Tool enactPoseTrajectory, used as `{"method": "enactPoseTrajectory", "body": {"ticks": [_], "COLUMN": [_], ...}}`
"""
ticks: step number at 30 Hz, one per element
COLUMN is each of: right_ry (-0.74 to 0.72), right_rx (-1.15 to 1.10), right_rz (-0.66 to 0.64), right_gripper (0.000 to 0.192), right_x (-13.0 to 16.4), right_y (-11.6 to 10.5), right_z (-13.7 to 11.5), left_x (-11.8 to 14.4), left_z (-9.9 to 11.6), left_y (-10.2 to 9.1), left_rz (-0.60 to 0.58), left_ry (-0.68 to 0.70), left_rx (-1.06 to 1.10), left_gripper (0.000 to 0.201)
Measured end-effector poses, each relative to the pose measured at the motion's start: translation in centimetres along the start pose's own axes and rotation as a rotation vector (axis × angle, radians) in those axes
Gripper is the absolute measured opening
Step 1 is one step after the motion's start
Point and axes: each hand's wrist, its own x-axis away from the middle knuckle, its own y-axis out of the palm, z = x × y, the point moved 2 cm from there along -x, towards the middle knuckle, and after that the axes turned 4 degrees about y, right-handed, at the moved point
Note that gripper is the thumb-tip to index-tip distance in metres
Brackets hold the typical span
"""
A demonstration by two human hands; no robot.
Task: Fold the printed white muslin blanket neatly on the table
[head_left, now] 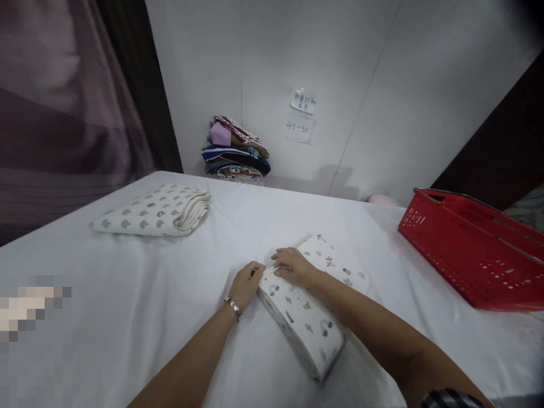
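A folded white cloth (297, 314) printed with small rainbows, palm trees and other little motifs lies at a slant on the white-covered table in front of me. My left hand (247, 283), a metal bracelet on its wrist, grips the cloth's far left corner with bent fingers. Close beside it, my right hand (295, 266) pinches the folded edge between thumb and fingers. One part of the cloth spreads out beyond my right forearm, which hides some of it.
Another folded cloth (144, 215) with grey shapes lies at the back left. A red plastic basket (471, 243) stands on the right. Behind the table's far edge rises a stack of folded fabrics (236, 153) against the wall. A pixelated patch covers the left edge.
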Motion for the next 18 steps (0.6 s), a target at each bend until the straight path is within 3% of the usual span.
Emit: {"method": "enactPoseTrajectory", "body": {"ticks": [3, 8, 18], "right_ry": [0.012, 0.083, 0.173], "right_rx": [-0.057, -0.151, -0.139], "right_rz": [0.023, 0.114, 0.218], "right_gripper": [0.003, 0.008, 0.009], "right_x": [-0.4, -1.1, -0.8], "right_y": [0.4, 1.3, 1.5], "right_z": [-0.3, -0.8, -1.0], "left_x": [0.0, -0.1, 0.0], "left_z": [-0.1, -0.4, 0.0], "left_y": [0.1, 0.2, 0.0], "left_rz": [-0.004, -0.010, -0.013], "left_ry": [-0.004, -0.014, -0.007], "left_rx": [0.023, 0.062, 0.019], "left_gripper": [0.025, 0.024, 0.029]}}
